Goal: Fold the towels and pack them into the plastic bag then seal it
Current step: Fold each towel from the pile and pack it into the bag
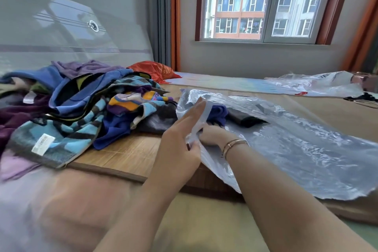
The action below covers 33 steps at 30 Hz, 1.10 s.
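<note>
A large clear plastic bag (306,153) lies flat on the bed's bamboo mat (126,149), its mouth facing left. My left hand (184,135) pinches the white edge of the bag's mouth and lifts it. My right hand (212,134), a bangle on the wrist, reaches into the mouth and holds a folded blue towel (219,113). A dark folded towel (245,119) lies deeper inside the bag. To the left sits a heap of unfolded towels (77,108) in blue, purple, striped and patterned cloth.
A second clear plastic bag (319,86) lies at the far right of the bed. An orange cloth (155,70) sits behind the heap. A mosquito net (61,26) hangs at the left, and a window (261,4) is in the far wall.
</note>
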Motion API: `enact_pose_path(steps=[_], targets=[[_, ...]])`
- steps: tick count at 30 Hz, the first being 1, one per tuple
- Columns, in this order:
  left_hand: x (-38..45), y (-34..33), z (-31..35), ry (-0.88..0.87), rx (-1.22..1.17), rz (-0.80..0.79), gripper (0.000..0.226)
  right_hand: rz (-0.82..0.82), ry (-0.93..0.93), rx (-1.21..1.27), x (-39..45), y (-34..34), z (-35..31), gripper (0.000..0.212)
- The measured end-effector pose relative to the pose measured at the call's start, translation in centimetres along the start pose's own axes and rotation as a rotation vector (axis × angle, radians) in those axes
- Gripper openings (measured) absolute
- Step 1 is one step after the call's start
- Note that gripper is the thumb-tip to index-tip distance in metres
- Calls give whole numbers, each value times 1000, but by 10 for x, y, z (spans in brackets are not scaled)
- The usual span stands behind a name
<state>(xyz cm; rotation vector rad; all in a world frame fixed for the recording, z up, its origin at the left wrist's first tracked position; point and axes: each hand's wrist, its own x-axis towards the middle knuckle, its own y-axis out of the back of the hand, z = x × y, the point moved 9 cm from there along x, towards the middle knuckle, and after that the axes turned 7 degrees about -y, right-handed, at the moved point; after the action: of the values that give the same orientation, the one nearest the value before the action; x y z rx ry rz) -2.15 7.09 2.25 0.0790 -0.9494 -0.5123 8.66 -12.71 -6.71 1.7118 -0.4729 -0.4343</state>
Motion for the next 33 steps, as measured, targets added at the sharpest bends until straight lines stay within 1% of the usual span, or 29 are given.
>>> enact_pose_path(steps=[1,3,5,8,12,15,17,19,21,23,26,28,30,33], targets=[[0,2,-3,13,-9,0,89,16,16,-14,0,3,3,64],[0,4,-5,23,3,3,92,108,82,-65,-9,15,3,52],[-3,5,-9,34,36,5,91,91,109,-77,-26,17,2,40],[-9,3,-17,56,112,-14,86,-51,111,-64,-64,7,6,44],[-16,-7,-23,82,179,-86,88,-91,127,-114,-132,1,20,57],[-18,-18,-18,65,188,-129,89,-175,126,-217,-145,-19,44,67],[-19,-31,-16,59,194,-193,87,-172,103,-205,-133,-20,60,65],[-23,-49,-19,69,247,-280,83,-140,46,-198,-123,-11,72,59],[-27,-62,-27,118,266,-341,78,-109,22,-212,-121,-3,77,57],[-29,-69,-36,161,260,-367,73,-58,44,-223,-134,4,75,56],[-27,-70,-43,183,289,-378,68,20,91,-223,-163,11,72,53],[-28,-69,-44,188,320,-394,66,125,113,-235,-182,23,69,49],[-31,-66,-44,200,341,-409,65,261,114,-218,-199,42,64,39],[-33,-46,-43,232,319,-346,57,440,141,-142,-216,68,50,29]])
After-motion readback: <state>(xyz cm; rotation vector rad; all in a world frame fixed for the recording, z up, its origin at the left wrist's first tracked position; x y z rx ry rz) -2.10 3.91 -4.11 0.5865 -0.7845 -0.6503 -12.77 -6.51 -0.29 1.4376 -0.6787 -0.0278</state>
